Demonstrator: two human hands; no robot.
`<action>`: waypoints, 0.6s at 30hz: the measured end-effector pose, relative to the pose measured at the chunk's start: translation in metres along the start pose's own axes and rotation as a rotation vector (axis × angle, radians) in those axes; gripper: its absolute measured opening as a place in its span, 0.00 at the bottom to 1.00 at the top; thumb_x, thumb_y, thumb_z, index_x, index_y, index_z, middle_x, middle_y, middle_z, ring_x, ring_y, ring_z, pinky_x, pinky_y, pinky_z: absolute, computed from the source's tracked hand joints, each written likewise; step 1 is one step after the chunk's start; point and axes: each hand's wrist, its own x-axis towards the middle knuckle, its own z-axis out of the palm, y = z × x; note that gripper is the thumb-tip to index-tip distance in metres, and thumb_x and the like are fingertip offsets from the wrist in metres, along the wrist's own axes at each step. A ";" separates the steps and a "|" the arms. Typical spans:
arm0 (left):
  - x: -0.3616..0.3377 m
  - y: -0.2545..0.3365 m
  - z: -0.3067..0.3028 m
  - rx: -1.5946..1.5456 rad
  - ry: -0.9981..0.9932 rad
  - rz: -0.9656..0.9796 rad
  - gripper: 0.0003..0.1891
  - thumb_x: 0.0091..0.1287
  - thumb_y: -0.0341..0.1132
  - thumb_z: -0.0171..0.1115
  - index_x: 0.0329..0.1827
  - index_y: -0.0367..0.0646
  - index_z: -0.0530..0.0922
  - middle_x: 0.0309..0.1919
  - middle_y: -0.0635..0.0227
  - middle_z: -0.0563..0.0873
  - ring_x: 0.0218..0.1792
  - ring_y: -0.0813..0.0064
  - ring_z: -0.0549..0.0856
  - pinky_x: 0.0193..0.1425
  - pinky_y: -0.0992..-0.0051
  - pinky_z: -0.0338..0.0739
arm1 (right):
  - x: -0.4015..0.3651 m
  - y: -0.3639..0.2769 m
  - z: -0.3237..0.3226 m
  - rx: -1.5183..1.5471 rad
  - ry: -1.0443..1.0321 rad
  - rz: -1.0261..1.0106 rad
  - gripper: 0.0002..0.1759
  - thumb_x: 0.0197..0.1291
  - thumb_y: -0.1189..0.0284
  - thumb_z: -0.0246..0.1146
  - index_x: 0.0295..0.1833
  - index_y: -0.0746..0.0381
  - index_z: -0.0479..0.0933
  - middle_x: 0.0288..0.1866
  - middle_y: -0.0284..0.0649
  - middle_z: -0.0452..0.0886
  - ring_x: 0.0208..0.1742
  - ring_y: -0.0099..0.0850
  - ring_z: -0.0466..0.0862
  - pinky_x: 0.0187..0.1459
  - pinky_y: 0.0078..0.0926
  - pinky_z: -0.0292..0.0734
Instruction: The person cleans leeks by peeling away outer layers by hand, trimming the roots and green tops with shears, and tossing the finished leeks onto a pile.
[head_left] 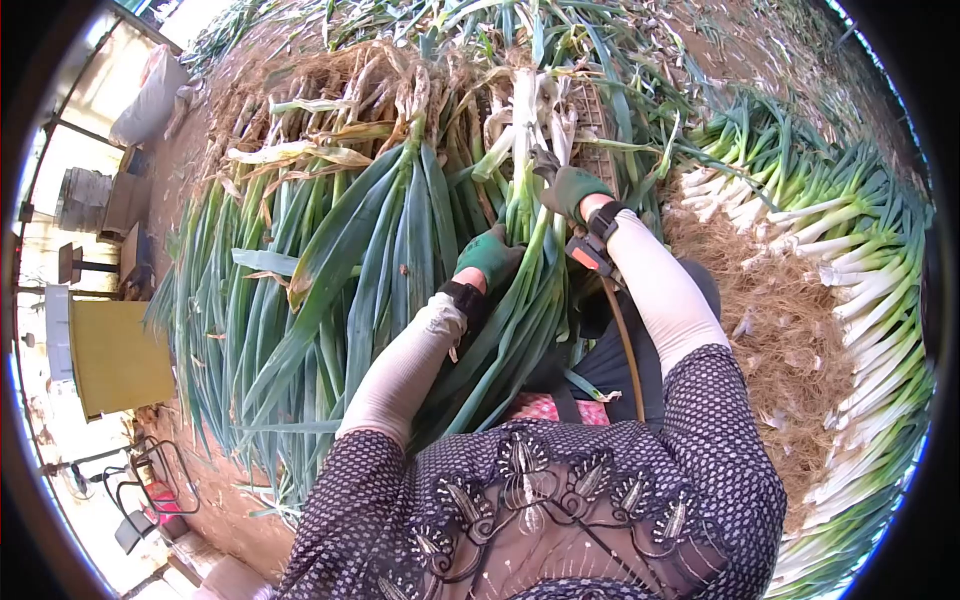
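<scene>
My left hand, in a green glove, is closed around the green part of a leek. The leek's white shaft points away from me, and its leaves hang down toward my lap. My right hand, also gloved, grips what looks like an air blow gun with an orange and black body and a brown hose. Its dark nozzle is close beside the white shaft. Part of the gun is hidden by my right hand and wrist.
Unpeeled leeks with soil-covered roots lie in a thick heap to the left. On the right, clean white leeks form a curved row, roots inward. A yellow box and a metal-framed chair stand far left.
</scene>
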 end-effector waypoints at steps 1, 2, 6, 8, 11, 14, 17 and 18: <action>-0.001 0.001 -0.001 0.017 0.002 -0.003 0.33 0.59 0.52 0.65 0.67 0.46 0.74 0.53 0.49 0.85 0.56 0.51 0.84 0.62 0.60 0.76 | 0.002 -0.002 -0.002 0.004 -0.016 -0.009 0.25 0.55 0.60 0.60 0.50 0.70 0.83 0.49 0.61 0.84 0.54 0.53 0.84 0.57 0.41 0.78; -0.001 0.001 -0.003 0.012 -0.002 -0.009 0.33 0.59 0.52 0.64 0.67 0.46 0.74 0.53 0.49 0.85 0.56 0.51 0.84 0.62 0.60 0.76 | 0.000 -0.006 -0.008 0.009 -0.033 -0.017 0.25 0.55 0.60 0.60 0.50 0.70 0.83 0.50 0.61 0.83 0.54 0.53 0.84 0.57 0.41 0.78; -0.011 0.011 -0.009 0.007 0.001 -0.033 0.31 0.60 0.52 0.64 0.64 0.45 0.76 0.52 0.48 0.85 0.56 0.51 0.84 0.61 0.60 0.76 | -0.026 -0.010 -0.001 -0.076 -0.032 -0.050 0.26 0.55 0.60 0.60 0.50 0.71 0.82 0.51 0.62 0.83 0.55 0.53 0.84 0.59 0.41 0.77; -0.012 0.012 -0.007 0.030 0.009 -0.043 0.30 0.60 0.53 0.64 0.61 0.43 0.77 0.52 0.48 0.85 0.55 0.51 0.84 0.61 0.59 0.76 | -0.029 -0.005 0.000 -0.063 -0.055 -0.065 0.26 0.55 0.61 0.60 0.51 0.71 0.82 0.51 0.63 0.82 0.55 0.53 0.84 0.59 0.41 0.77; -0.006 0.011 -0.003 0.088 0.015 -0.039 0.28 0.60 0.54 0.63 0.57 0.41 0.79 0.50 0.48 0.86 0.54 0.50 0.84 0.60 0.58 0.76 | -0.017 -0.002 -0.005 -0.062 -0.044 -0.039 0.26 0.55 0.60 0.60 0.52 0.71 0.82 0.51 0.62 0.83 0.55 0.52 0.84 0.59 0.41 0.77; -0.009 0.010 -0.006 0.114 0.022 -0.027 0.28 0.61 0.54 0.63 0.55 0.41 0.79 0.50 0.48 0.86 0.54 0.49 0.84 0.59 0.57 0.76 | 0.011 -0.004 -0.009 -0.054 0.004 -0.034 0.32 0.54 0.53 0.61 0.51 0.72 0.81 0.49 0.65 0.82 0.55 0.54 0.84 0.58 0.41 0.77; -0.010 0.011 -0.005 0.113 0.009 -0.036 0.28 0.61 0.53 0.62 0.56 0.40 0.78 0.50 0.48 0.86 0.54 0.49 0.84 0.59 0.58 0.76 | 0.043 -0.013 -0.016 -0.085 0.048 -0.013 0.25 0.59 0.58 0.59 0.54 0.64 0.83 0.56 0.55 0.83 0.59 0.50 0.83 0.60 0.42 0.76; -0.010 0.011 -0.005 0.112 0.013 -0.033 0.28 0.61 0.53 0.62 0.56 0.40 0.78 0.50 0.48 0.85 0.54 0.49 0.84 0.60 0.58 0.76 | 0.051 -0.017 -0.020 -0.103 0.029 -0.010 0.25 0.59 0.58 0.59 0.55 0.63 0.83 0.56 0.55 0.83 0.59 0.49 0.83 0.60 0.42 0.76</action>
